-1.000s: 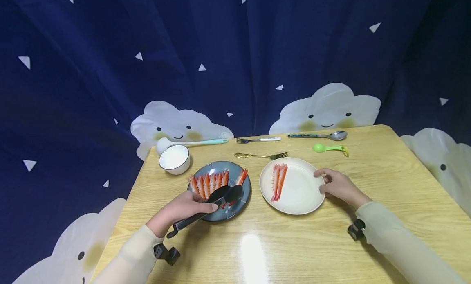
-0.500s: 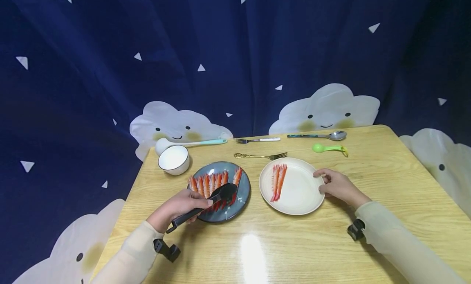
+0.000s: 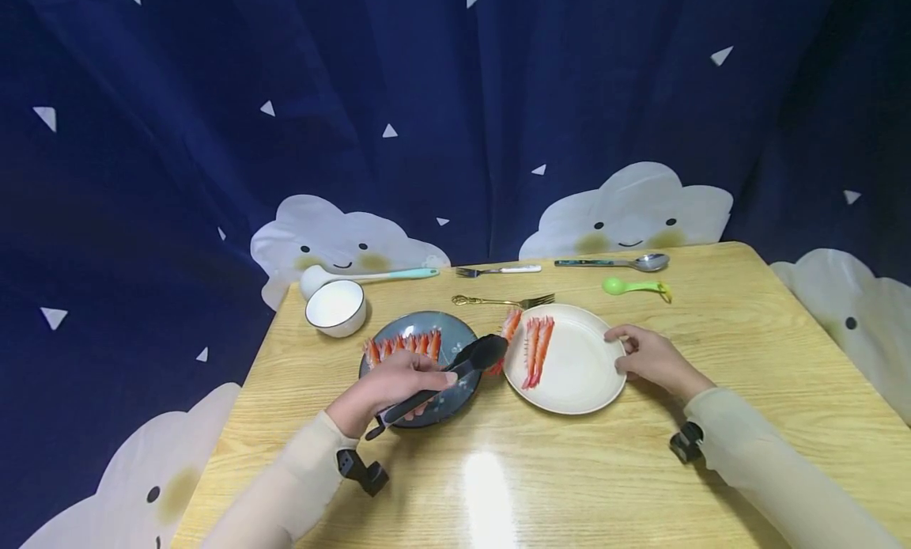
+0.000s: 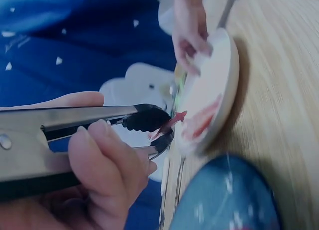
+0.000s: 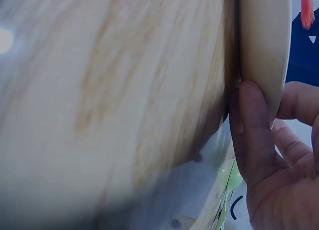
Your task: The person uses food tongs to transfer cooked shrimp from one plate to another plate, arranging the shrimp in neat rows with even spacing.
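Observation:
My left hand [image 3: 402, 379] grips black-tipped kitchen tongs [image 3: 466, 365] over the right side of the blue plate [image 3: 458, 339]. Between the tong tips is a red-and-white shrimp [image 3: 511, 324], overlapping the left rim of the white plate [image 3: 584, 375] in the head view. The left wrist view shows that shrimp [image 4: 172, 124] pinched in the tongs, whose metal arms [image 4: 89, 115] lie along my fingers. Two shrimp [image 3: 538, 351] lie side by side on the white plate. My right hand [image 3: 658, 363] pinches this plate's right rim between thumb and fingers. Several shrimp [image 3: 406, 343] sit in a row on the blue plate, partly hidden by my left hand.
A white bowl [image 3: 336, 308] and a ladle [image 3: 370, 277] stand at the back left. Behind the plates lie a gold fork [image 3: 505, 301], a white-handled fork [image 3: 498, 270], a metal spoon [image 3: 612, 262] and a small green spoon [image 3: 633, 286]. A curtain [image 3: 441, 98] hangs behind the table.
My left hand has moved right with the tongs, carrying one shrimp from the blue plate toward the white plate. My right hand stays on the white plate's rim.

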`<act>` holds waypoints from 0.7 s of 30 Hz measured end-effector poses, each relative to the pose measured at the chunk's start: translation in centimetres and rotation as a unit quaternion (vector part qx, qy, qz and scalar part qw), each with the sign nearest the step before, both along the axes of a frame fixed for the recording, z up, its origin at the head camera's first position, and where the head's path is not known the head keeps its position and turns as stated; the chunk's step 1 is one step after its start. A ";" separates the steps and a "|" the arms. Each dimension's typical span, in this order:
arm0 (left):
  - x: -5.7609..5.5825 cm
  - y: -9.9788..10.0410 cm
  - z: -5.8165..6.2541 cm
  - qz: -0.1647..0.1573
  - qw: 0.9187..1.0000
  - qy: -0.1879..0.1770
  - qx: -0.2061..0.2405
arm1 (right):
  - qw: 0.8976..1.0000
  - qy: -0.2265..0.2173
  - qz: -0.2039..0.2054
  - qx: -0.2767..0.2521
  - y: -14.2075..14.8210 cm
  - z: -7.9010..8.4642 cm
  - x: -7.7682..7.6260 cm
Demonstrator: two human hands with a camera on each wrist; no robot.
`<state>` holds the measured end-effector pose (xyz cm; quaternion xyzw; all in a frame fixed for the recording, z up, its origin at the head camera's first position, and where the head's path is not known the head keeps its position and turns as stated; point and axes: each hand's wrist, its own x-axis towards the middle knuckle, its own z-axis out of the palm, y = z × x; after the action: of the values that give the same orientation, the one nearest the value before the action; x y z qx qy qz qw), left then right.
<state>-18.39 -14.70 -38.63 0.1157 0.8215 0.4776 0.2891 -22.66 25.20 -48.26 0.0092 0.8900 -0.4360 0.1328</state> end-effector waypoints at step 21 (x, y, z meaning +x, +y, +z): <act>0.8 9.1 -2.6 0.069 0.997 -0.014 -0.014 | 1.000 -0.004 -0.011 0.002 0.1 -0.4 -0.1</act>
<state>-17.60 -5.56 -41.27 0.0480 0.8299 0.4865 0.2688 -22.80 25.35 -48.70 0.0210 0.8901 -0.4357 0.1321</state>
